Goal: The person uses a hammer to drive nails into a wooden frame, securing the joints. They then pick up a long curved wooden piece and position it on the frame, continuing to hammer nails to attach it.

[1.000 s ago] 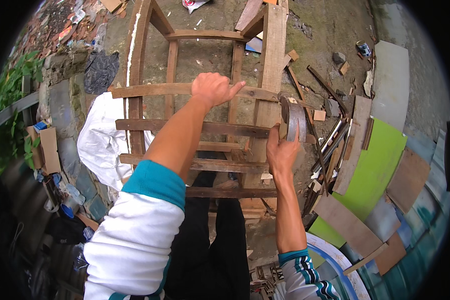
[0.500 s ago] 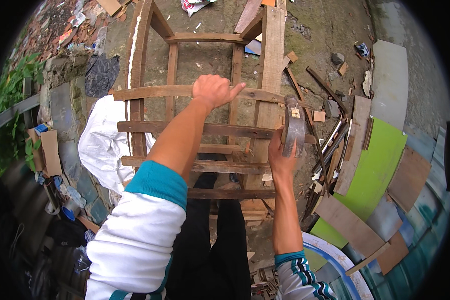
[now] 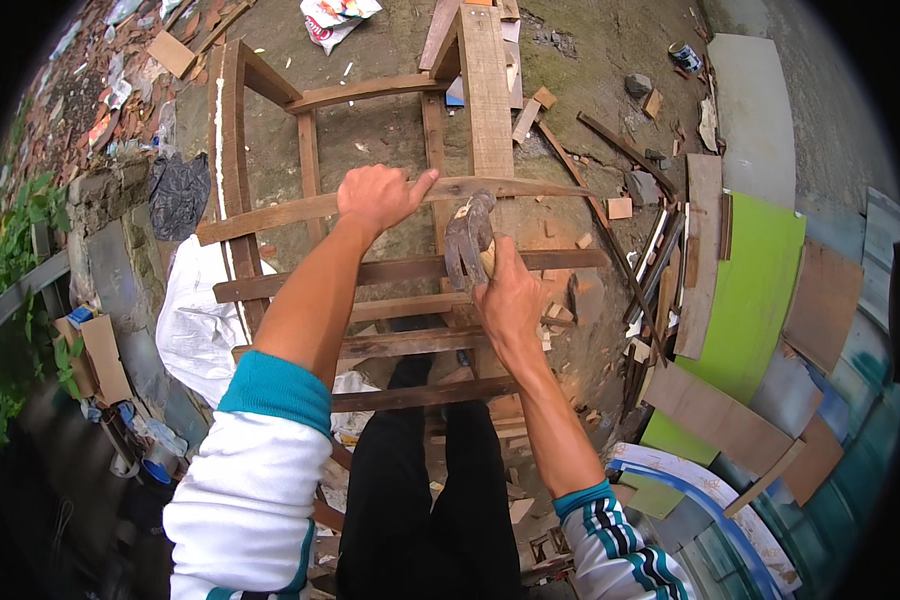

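Note:
My left hand [image 3: 382, 197] is closed over the top wooden slat [image 3: 280, 214], its thumb pointing out to the right along the wood. This slat lies across two thick rails of a wooden frame [image 3: 488, 105]. In my right hand [image 3: 511, 308] is a claw hammer [image 3: 470, 238], gripped by its pale handle close below the head. The worn metal head hangs just below the top slat, over a second slat [image 3: 400, 271]. Closer to me, a third slat [image 3: 410, 343] and a darker one [image 3: 425, 394] also run crosswise. I cannot see any nail clearly.
A white sack [image 3: 195, 325] lies left of the frame, near a black plastic bag [image 3: 178, 195]. Wood scraps and strips [image 3: 660, 265] litter the ground on the right, beside a green panel [image 3: 755, 300]. My legs [image 3: 425, 490] stand at the near end.
The hammer has moved left, from the slats' right ends to inside the right rail, and its head has turned. My left hand keeps its hold on the slat. The whole view has shifted somewhat.

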`<action>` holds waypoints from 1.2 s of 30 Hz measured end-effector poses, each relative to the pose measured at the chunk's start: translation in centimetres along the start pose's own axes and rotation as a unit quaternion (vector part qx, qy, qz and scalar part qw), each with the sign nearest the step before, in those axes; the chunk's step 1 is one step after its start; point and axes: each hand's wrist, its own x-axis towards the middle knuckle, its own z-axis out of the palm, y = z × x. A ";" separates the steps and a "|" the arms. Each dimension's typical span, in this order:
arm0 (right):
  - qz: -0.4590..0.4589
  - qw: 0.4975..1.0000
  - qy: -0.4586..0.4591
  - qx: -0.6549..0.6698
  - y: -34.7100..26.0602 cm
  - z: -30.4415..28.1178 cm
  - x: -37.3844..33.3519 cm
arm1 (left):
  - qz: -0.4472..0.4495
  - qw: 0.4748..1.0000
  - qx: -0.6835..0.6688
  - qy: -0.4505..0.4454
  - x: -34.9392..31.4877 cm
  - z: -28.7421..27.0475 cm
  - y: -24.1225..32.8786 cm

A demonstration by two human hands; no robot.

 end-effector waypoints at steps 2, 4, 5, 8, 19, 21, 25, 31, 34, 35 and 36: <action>0.035 0.999 0.000 -0.011 0.4 0.4 0.4 | -0.003 1.000 0.008 -0.001 0.0 -0.1 0.1; 0.048 0.999 -0.001 -0.015 0.8 0.6 0.5 | -0.011 1.000 0.018 -0.012 -0.1 -0.3 0.1; 0.055 0.998 -0.002 -0.019 1.0 0.5 0.6 | -0.014 0.999 0.023 -0.023 -0.1 -0.6 0.4; 0.016 1.000 -0.002 -0.026 1.5 0.6 0.7 | -0.010 0.999 0.024 -0.029 0.1 -0.5 0.3; 0.056 0.997 -0.021 -0.044 1.0 1.1 1.2 | -0.008 0.997 0.053 -0.050 0.2 -0.3 0.5; 0.066 0.997 -0.020 -0.046 0.6 1.0 1.4 | -0.010 0.996 0.061 -0.057 0.2 -0.5 0.5; 0.058 0.997 -0.029 -0.043 -0.1 0.7 1.3 | -0.014 0.997 0.051 -0.051 0.3 -0.4 0.4; 0.057 0.996 -0.029 -0.055 -0.2 0.9 1.7 | -0.024 0.995 0.065 -0.067 0.5 -0.4 0.6; 0.080 0.996 -0.016 -0.040 0.4 0.6 2.0 | -0.010 0.998 0.045 -0.044 0.4 -0.5 0.7; 0.096 0.995 -0.007 -0.026 0.4 0.6 2.2 | -0.010 0.998 0.046 -0.045 0.3 -0.4 0.6; 0.097 0.995 -0.009 -0.016 0.3 0.6 2.2 | -0.011 0.998 0.047 -0.046 0.2 -0.4 0.5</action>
